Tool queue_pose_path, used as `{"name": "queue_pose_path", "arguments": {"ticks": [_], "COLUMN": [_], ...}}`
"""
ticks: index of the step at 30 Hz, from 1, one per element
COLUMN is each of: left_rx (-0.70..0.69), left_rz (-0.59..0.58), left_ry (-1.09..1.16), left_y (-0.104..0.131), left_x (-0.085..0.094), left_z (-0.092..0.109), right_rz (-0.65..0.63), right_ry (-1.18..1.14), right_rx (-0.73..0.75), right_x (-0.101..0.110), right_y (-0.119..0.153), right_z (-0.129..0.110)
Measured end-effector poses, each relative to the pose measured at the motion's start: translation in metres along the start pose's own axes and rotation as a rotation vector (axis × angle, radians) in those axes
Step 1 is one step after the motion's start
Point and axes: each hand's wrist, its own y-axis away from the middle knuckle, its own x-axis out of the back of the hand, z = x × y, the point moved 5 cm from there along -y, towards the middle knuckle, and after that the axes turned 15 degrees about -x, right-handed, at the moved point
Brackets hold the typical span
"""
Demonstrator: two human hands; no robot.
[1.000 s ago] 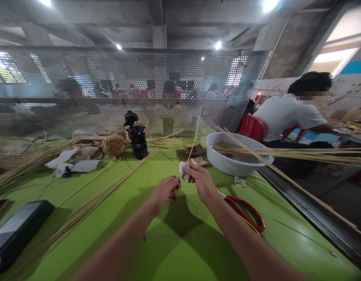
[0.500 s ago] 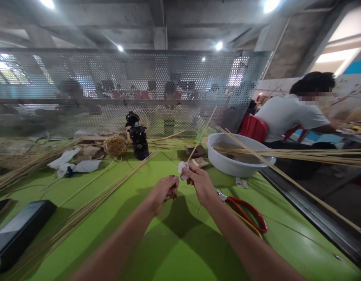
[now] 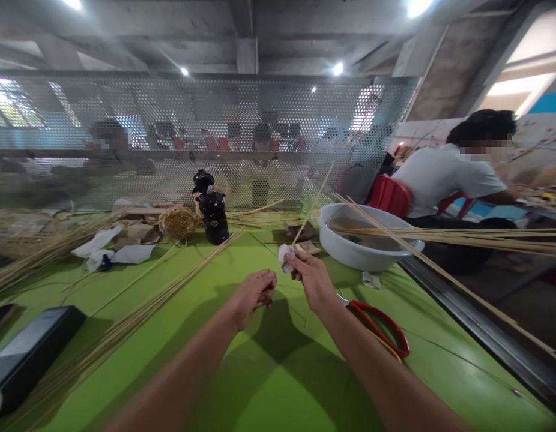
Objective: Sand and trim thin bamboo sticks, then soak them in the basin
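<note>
My right hand (image 3: 311, 277) pinches a small crumpled piece of white paper (image 3: 286, 257) between thumb and fingers. A thin bamboo strip (image 3: 314, 204) slants up and away from just behind the paper; whether the fingers hold it too, I cannot tell. Left of it, my left hand (image 3: 256, 289) is closed with its fingers curled in, a short gap away from the paper. Anything inside those fingers is hidden. Scissors (image 3: 383, 324) with red handles lie on the green table (image 3: 278, 384), partly under my right forearm.
A white basin (image 3: 350, 252) of water stands at the right edge, bamboo strips (image 3: 467, 237) across it. More strips (image 3: 170, 288) lie leftward. A black bottle (image 3: 214, 219), a woven ball-like piece (image 3: 179, 223), paper scraps and a dark box-shaped device (image 3: 39, 354) surround the workspace. A person sits at right.
My right hand has shifted slightly to the right with the white paper, widening the gap from my left hand. The left hand has hardly moved.
</note>
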Motion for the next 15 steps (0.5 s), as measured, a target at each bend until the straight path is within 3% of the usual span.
{"name": "queue_pose_path", "arguments": {"ticks": [6, 12, 15], "left_rx": [0.019, 0.023, 0.014], "left_rz": [0.045, -0.014, 0.019], "left_ry": [0.011, -0.019, -0.014], "left_y": [-0.002, 0.0, -0.001], "left_x": [0.005, 0.003, 0.005], "left_z": [-0.003, -0.004, -0.005], "right_rz": [-0.086, 0.011, -0.033], "right_ry": [0.053, -0.023, 0.011], "right_rx": [-0.063, 0.006, -0.017], "right_x": [-0.009, 0.002, -0.001], "right_y": [0.001, -0.002, -0.002], "right_z": [0.008, 0.003, 0.006]}}
